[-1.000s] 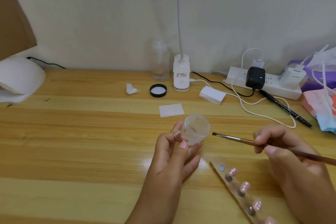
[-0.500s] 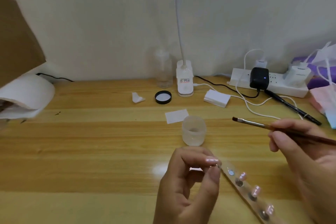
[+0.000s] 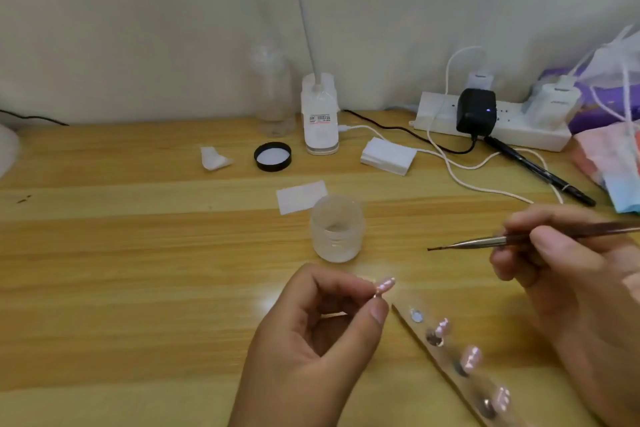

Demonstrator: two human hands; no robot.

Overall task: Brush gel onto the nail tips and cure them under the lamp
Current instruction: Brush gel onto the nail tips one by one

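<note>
My left hand [image 3: 311, 336] pinches a small pink nail tip [image 3: 385, 285] between thumb and fingers, just below the open frosted gel jar [image 3: 336, 229] that stands on the wooden table. To the right, my right hand [image 3: 568, 274] holds a thin brown brush [image 3: 498, 241] with its bristle end pointing left, in the air between the jar and the hand. A clear strip [image 3: 460, 371] at lower right carries several more pink nail tips on round mounts. The white curing lamp [image 3: 5, 152] shows only as a sliver at the left edge.
The jar's black lid [image 3: 273, 156], a crumpled wipe [image 3: 213, 159], a flat white pad [image 3: 301, 197], a clear bottle [image 3: 273, 94] and a desk lamp base [image 3: 320, 118] sit behind. A power strip [image 3: 491, 121], cables, a black pen [image 3: 540, 173] and bags crowd the back right.
My left hand set the gel jar down on the table and now pinches a nail tip from the strip. The brush drew away from the jar. The view shifted right.
</note>
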